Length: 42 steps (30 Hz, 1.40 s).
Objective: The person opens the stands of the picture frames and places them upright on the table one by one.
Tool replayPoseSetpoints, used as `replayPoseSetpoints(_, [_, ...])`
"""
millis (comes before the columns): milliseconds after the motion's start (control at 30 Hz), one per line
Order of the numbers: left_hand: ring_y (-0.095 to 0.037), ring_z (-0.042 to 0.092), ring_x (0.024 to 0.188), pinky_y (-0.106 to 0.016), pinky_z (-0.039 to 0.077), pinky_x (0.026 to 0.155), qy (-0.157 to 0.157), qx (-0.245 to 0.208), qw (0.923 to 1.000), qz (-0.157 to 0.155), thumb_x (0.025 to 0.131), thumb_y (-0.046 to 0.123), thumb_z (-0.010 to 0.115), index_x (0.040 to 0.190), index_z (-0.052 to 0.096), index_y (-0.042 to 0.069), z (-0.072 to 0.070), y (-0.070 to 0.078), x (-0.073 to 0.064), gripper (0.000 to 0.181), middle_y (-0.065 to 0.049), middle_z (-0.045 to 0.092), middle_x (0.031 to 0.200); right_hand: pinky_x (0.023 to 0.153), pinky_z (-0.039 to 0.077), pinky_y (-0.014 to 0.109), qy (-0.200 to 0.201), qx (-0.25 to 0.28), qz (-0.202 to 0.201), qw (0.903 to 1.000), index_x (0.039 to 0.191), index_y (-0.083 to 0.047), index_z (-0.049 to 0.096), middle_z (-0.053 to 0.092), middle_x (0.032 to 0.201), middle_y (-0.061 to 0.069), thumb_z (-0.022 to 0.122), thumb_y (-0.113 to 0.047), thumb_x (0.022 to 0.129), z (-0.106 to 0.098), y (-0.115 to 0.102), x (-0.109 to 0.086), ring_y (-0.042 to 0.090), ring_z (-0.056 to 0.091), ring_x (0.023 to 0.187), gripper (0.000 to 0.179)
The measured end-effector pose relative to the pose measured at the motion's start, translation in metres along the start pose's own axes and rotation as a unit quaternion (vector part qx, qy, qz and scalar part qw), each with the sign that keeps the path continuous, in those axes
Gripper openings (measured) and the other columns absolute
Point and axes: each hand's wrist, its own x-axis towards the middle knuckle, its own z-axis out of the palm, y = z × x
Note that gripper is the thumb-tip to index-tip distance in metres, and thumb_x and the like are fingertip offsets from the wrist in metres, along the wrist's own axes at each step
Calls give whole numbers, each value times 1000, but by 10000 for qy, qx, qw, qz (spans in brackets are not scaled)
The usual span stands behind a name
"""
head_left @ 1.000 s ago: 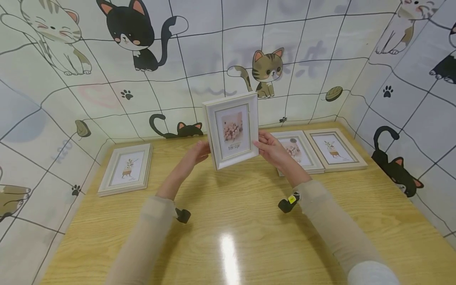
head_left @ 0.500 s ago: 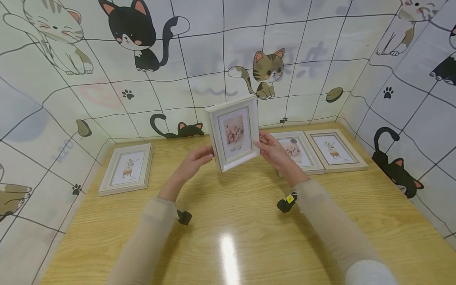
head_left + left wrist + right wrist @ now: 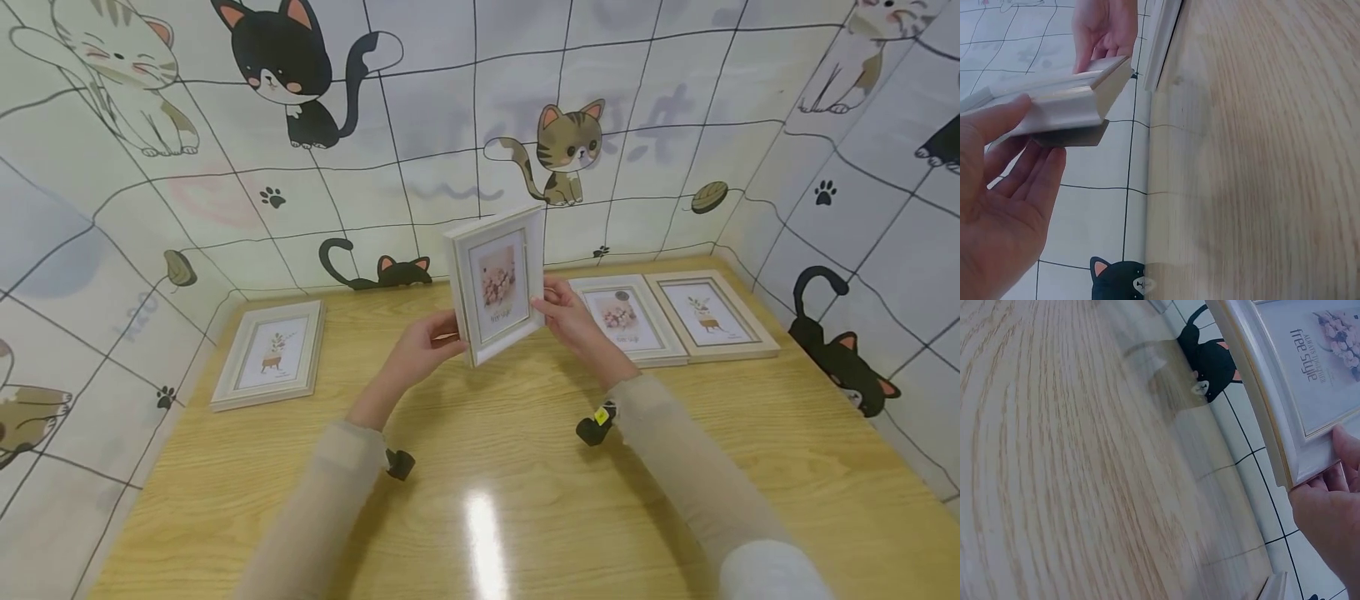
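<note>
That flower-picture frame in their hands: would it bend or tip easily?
The white frame is likely stiff, showing no sag between left hand and right hand. Stood on its narrow edge, it might tip. Its shiny border could feel slippery.

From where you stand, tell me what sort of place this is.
Probably a small staged work corner: a wood-grain table against cat-printed walls, three picture frames lying on it, and a black device at each cuff.

Cartoon cats (paw prints too) dot white gridded walls around a shiny wooden table.
</note>
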Motion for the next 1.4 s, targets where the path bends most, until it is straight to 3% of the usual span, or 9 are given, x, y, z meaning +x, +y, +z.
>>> replayPoseSetpoints(267, [-38, 62, 122, -39, 56, 100, 207, 423, 9989, -49, 93, -1, 65, 138, 53, -2, 7, 0, 1, 47, -23, 60, 135, 82, 53, 16, 58, -39, -86, 9999, 113, -23, 52, 68, 101, -15, 43, 10, 100, 2, 7, 6, 2, 64, 96, 36])
replayPoseSetpoints(500, [-34, 63, 122, -37, 56, 99, 362, 626, 9972, -178, 92, -1, 66, 135, 56, 1, 18, -3, 2, 45, -20, 64, 132, 89, 52, 18, 264, -116, 132, 9995, 116, -20, 52, 65, 104, -14, 46, 8, 100, -1, 11, 10, 2, 63, 99, 33])
replayPoseSetpoints(700, [-34, 63, 121, -37, 57, 97, 471, 755, 9956, -298, 91, 0, 67, 136, 52, -1, 29, -5, 2, 48, -22, 64, 131, 87, 52, 18, 536, -675, 230, 9960, 121, -10, 52, 61, 101, -13, 50, 4, 100, -3, 15, 13, 2, 60, 96, 25])
replayPoseSetpoints(933, [-34, 62, 123, -38, 59, 95, 430, 995, 9935, -349, 88, -4, 67, 137, 46, 1, 41, -9, 4, 54, -22, 61, 136, 92, 48, 21, 977, -2009, 313, 9742, 135, 3, 53, 62, 103, -12, 59, -6, 98, -4, 19, 19, 5, 56, 103, 39])
replayPoseSetpoints(1100, [-34, 62, 122, -36, 60, 92, 385, 1215, 9908, -455, 88, -4, 68, 145, 43, 5, 49, -11, 6, 62, -20, 57, 141, 92, 50, 24, 1063, -2240, 134, 9687, 130, 5, 59, 67, 115, 8, 62, -8, 95, -4, 22, 22, 12, 59, 105, 37])
replayPoseSetpoints(1233, [-33, 61, 123, -36, 60, 92, 446, 1321, 9887, -544, 88, -4, 67, 146, 43, 8, 57, -11, 7, 64, -18, 56, 144, 91, 55, 28, 984, -2409, -74, 9655, 123, 0, 67, 71, 118, 14, 68, -15, 92, -8, 23, 21, 17, 65, 105, 34])
replayPoseSetpoints(1333, [-33, 62, 123, -36, 60, 92, 551, 1419, 9866, -584, 88, -5, 66, 146, 43, 9, 63, -9, 7, 64, -17, 56, 144, 95, 57, 38, 1096, -2986, -38, 9480, 124, -2, 68, 69, 122, 18, 67, -18, 94, -7, 21, 22, 28, 66, 113, 34])
replayPoseSetpoints(1400, [-33, 63, 122, -37, 60, 92, 622, 1500, 9848, -618, 88, -4, 66, 147, 42, 10, 67, -7, 7, 66, -17, 55, 144, 100, 54, 45, 1187, -3517, 87, 9285, 129, 0, 63, 64, 126, 23, 63, -17, 97, -5, 19, 23, 36, 62, 120, 36])
